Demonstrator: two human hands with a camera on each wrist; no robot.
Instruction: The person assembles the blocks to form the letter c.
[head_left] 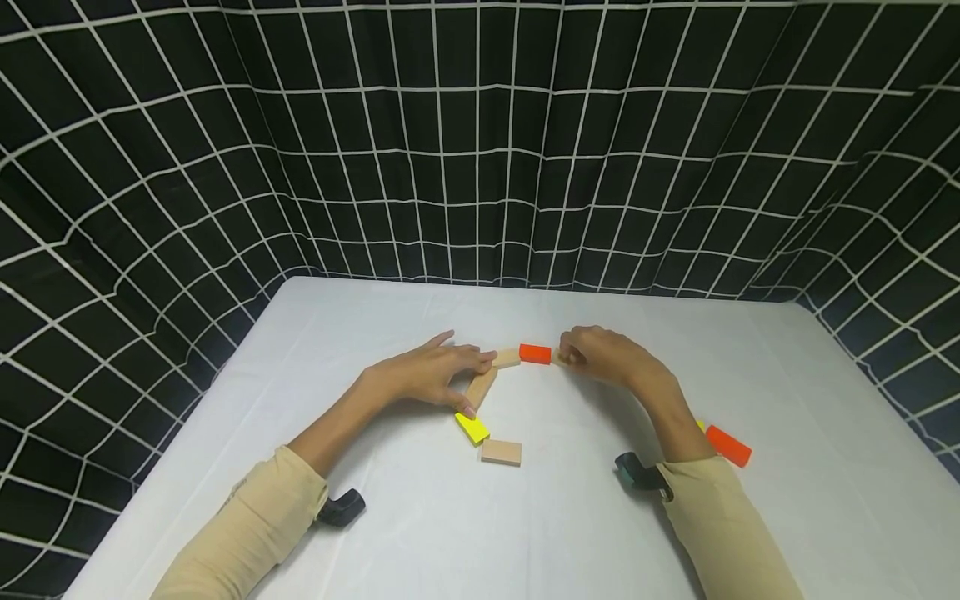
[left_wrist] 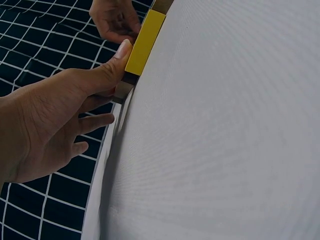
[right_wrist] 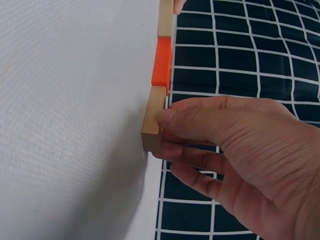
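Small rectangular blocks make a bent line on the white table. My right hand (head_left: 603, 354) pinches a plain wooden block (right_wrist: 153, 117) between thumb and fingers, its end against an orange-red block (head_left: 535, 354). Left of that lies another plain wooden block (head_left: 507, 358), with the left index fingertip at its outer end. My left hand (head_left: 427, 371) has thumb and fingers spread along a slanting wooden block (head_left: 482, 388). Its thumb touches the end of a yellow block (left_wrist: 145, 42). A further wooden block (head_left: 501, 452) lies at the yellow block's near corner.
Another orange-red block (head_left: 728, 446) lies at the right by the forearm, beside a mostly hidden yellow block (head_left: 701, 425). Dark wrist-worn devices (head_left: 640, 472) stick out from both sleeves. A black curtain with a white grid (head_left: 495, 150) surrounds the white table (head_left: 405, 525).
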